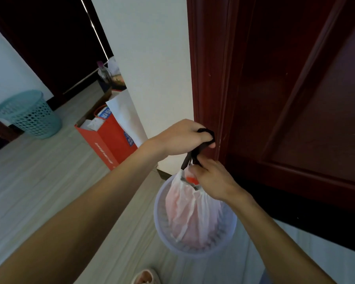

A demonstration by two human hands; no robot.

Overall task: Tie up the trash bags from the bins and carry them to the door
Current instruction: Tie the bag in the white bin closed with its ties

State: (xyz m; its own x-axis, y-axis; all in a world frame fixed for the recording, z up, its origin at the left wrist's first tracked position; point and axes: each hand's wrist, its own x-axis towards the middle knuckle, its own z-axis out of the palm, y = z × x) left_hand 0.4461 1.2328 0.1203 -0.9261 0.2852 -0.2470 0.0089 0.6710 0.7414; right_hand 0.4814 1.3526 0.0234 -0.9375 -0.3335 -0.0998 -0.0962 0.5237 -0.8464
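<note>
Your left hand (182, 136) is closed in a fist around the black drawstring (195, 153) of the white trash bag (191, 214), pulling it up. Your right hand (211, 179) sits just below, its fingers (195, 170) pinching the gathered neck of the bag where the drawstring comes out. The bag hangs inside the pale bin (195, 252) on the floor (49, 181), just beside the dark red door (285, 89) on the right. Far left stands a teal basket (29, 113); a red paper bag (109, 138) leans against the white wall (152, 58).
</note>
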